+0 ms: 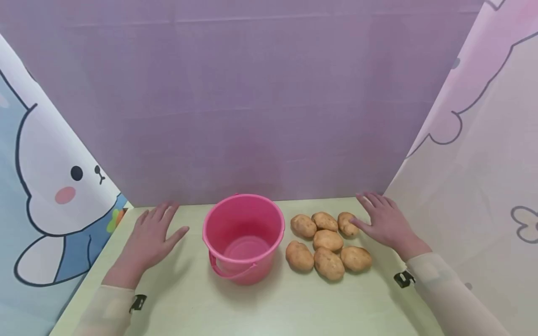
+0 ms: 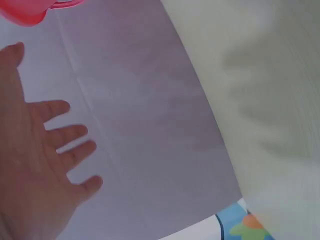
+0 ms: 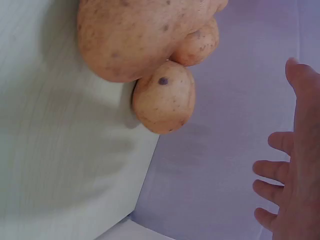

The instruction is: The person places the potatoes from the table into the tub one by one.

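Observation:
A pink bucket (image 1: pixel 244 219) stands upright mid-table, its handle hanging down the front; nothing lies inside it. Right of the bucket, several brown potatoes (image 1: pixel 328 241) form a loose cluster on the table. My left hand (image 1: pixel 152 240) hovers to the left of the bucket, palm down, fingers spread and holding nothing. Over at the right, my right hand (image 1: pixel 388 221) is held with fingers extended, its thumb overlapping the far-right potato (image 1: pixel 347 225) in the head view. In the right wrist view that hand (image 3: pixel 300 165) is apart from the potatoes (image 3: pixel 165 97).
The pale table (image 1: pixel 189 303) ends against a purple backdrop (image 1: pixel 269 102). A rabbit-print panel (image 1: pixel 63 186) borders the left side, and a pink-and-white printed panel (image 1: pixel 479 196) the right. Dark wrist cameras (image 1: pixel 404 279) sit on both sleeves.

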The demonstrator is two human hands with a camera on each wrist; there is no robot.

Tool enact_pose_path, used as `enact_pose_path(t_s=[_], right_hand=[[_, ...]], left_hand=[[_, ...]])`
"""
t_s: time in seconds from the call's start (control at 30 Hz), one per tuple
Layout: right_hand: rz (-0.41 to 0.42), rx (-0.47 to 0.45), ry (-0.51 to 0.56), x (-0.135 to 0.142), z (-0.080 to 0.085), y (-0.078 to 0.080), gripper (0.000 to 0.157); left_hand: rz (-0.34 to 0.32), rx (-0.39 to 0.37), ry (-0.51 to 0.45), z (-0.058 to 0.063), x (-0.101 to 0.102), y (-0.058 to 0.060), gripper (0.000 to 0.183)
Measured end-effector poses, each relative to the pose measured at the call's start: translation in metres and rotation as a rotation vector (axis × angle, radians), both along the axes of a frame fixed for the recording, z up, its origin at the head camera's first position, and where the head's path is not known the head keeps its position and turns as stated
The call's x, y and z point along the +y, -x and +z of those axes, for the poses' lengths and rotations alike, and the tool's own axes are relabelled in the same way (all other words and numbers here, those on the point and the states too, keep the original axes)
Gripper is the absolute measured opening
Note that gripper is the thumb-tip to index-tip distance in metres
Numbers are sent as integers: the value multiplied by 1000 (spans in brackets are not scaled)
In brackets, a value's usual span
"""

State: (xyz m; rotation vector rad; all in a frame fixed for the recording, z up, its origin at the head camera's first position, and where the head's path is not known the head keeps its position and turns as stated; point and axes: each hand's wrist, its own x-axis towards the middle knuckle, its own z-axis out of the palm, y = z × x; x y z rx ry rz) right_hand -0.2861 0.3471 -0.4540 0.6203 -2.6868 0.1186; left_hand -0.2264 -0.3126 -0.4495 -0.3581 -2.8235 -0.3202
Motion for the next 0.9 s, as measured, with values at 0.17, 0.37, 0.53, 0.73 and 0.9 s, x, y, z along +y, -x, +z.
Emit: enact_pose_path(t_s=[0.17,0.37,0.53,0.73,0.9], right_hand=[[4,-16,32,-4,3,-1,80],[-11,-90,43,-4,1,0,78],[-18,-117,40,-4,0,-2,79],[-25,-126,40,-3,-2,-2,79],[-19,-111,35,-2,-4,-2,77]], left_hand=[[-88,-59,-147,8,10,-3,84],[-136,-137,-300,14,26,-9,83],[-185,-132,-366,19,40,-11,83],[-223,-173,-397,25,57,-13,94],[-242,-202,-416,27,67,-14,104]])
